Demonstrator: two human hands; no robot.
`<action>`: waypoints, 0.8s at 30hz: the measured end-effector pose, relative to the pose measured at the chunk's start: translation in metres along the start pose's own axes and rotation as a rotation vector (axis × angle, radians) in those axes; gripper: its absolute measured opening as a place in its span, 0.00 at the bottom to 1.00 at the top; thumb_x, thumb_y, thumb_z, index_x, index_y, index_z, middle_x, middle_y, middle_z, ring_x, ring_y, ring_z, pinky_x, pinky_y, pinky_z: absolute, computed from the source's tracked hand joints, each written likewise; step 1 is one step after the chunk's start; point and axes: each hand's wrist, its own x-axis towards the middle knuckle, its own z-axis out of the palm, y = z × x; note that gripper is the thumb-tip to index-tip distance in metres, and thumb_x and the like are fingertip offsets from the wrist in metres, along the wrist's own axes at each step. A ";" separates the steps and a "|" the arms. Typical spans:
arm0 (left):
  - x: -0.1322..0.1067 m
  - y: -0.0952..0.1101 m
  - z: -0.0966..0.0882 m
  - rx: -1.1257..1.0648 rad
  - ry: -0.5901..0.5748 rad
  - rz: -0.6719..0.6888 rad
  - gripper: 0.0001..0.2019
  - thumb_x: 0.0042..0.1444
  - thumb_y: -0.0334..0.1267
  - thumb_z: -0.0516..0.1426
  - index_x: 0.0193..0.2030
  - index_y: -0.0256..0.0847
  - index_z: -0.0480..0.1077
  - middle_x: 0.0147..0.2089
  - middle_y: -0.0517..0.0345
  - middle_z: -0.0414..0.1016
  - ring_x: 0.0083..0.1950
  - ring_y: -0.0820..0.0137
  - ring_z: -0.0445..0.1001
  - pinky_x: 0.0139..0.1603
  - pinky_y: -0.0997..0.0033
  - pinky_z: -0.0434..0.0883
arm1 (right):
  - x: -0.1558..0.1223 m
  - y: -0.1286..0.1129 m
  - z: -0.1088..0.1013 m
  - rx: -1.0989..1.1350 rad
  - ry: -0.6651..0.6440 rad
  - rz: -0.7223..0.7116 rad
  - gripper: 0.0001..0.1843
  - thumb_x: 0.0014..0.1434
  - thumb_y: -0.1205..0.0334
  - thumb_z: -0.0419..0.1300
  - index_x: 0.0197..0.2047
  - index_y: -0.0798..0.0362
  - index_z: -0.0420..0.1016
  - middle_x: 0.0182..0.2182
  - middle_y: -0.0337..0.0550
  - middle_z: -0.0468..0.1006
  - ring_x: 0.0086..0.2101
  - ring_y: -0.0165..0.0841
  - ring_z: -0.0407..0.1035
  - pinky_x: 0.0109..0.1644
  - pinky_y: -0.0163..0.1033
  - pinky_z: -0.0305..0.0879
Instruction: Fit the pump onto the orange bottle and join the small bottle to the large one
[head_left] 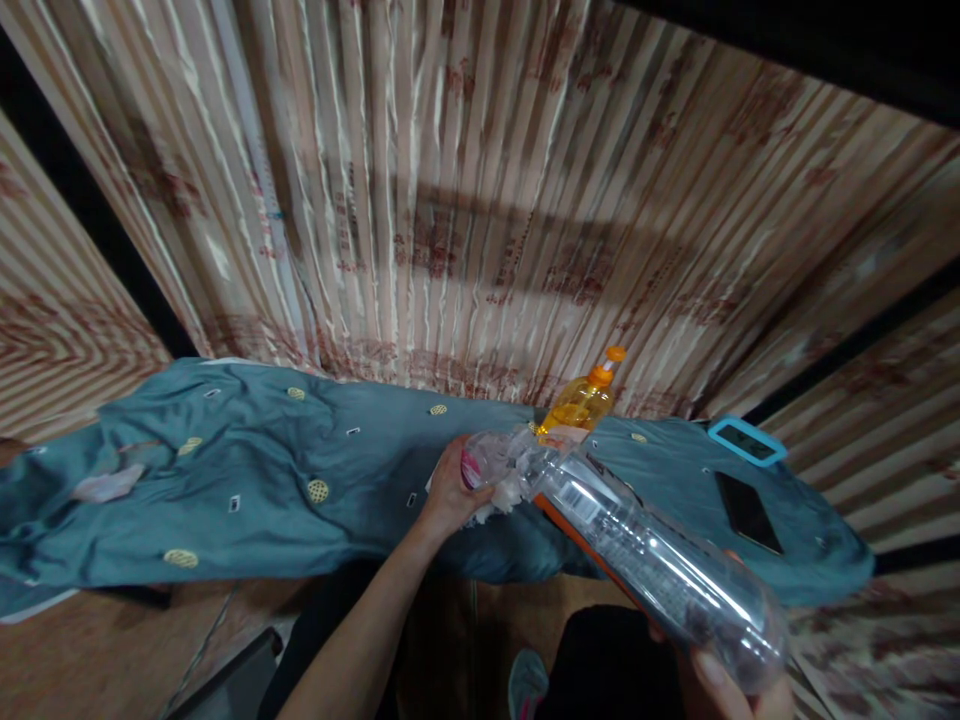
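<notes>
My right hand (739, 690) grips the base of a large clear plastic bottle (652, 550), partly hidden behind it. The bottle lies tilted, its narrow end up and to the left, with a printed label and an orange strip along its lower side. Closed around a crumpled clear plastic piece (499, 458) with a pink patch is my left hand (450, 492). Ragged white tissue (499, 500) shows below that piece. The bottle's narrow end meets the plastic there; whether they are joined I cannot tell. Behind them stands an orange pump bottle (577, 402) with yellow-orange liquid.
A teal patterned cloth (270, 450) covers the long table. To the right lie a dark phone (748, 512) and a blue-framed object (748, 441). A pale crumpled scrap (110, 484) rests at the left. Striped curtains (450, 200) hang behind, between dark poles.
</notes>
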 end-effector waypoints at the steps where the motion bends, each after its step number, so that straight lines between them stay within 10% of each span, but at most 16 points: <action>1: 0.000 0.000 0.000 0.003 0.000 0.001 0.36 0.38 0.35 0.69 0.58 0.44 0.66 0.54 0.51 0.76 0.57 0.52 0.75 0.62 0.47 0.70 | 0.000 0.000 0.000 -0.005 -0.003 -0.003 0.46 0.53 0.52 0.69 0.72 0.45 0.58 0.66 0.49 0.62 0.53 0.45 0.67 0.44 0.43 0.71; 24: 0.000 0.000 0.001 0.057 -0.001 0.044 0.35 0.40 0.34 0.69 0.58 0.41 0.64 0.53 0.50 0.75 0.56 0.55 0.75 0.60 0.48 0.72 | 0.003 0.006 -0.007 -0.021 -0.016 0.012 0.47 0.53 0.51 0.68 0.72 0.44 0.57 0.64 0.51 0.63 0.52 0.48 0.67 0.53 0.55 0.69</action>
